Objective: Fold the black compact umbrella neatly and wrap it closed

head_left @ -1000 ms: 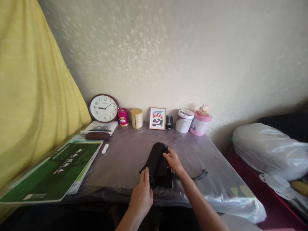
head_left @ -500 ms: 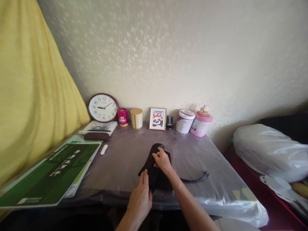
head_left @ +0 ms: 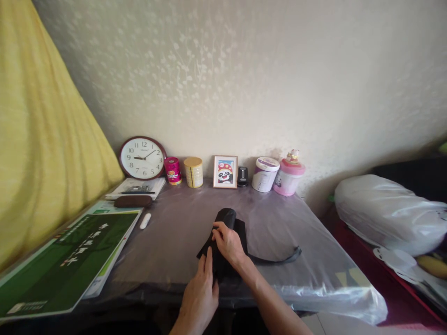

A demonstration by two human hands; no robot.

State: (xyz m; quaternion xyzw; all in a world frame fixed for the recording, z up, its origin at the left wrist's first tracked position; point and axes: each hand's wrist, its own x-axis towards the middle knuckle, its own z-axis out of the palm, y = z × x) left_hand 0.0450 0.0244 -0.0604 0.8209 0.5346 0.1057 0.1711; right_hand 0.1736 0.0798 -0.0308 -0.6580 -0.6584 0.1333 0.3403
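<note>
A black fabric bundle point(head_left: 226, 216) lies partly rolled near the front of the table, with a flat flap showing at its right side. From it a thin black strap point(head_left: 279, 260) trails to the right across the tabletop. My left hand point(head_left: 200, 293) grips the bundle's near left edge, its fingers long and close together and its thumb by the near end. Over the top of the roll, my right hand point(head_left: 228, 242) is closed on the fabric with bent fingers. Both hands cover part of the bundle, and what may be inside it is hidden.
Green books point(head_left: 80, 260) lie left, beside a brown case point(head_left: 133, 201) and a white pen-like object point(head_left: 145, 221). Along the wall stand a clock point(head_left: 143, 158), cans point(head_left: 193, 173), a picture frame point(head_left: 225, 172) and tubs point(head_left: 265, 176). A plastic bag point(head_left: 387, 211) sits right of the table.
My right hand has slid a little left and nearer over the black bundle. The left hand stays at its near left edge. The view has shifted slightly.
</note>
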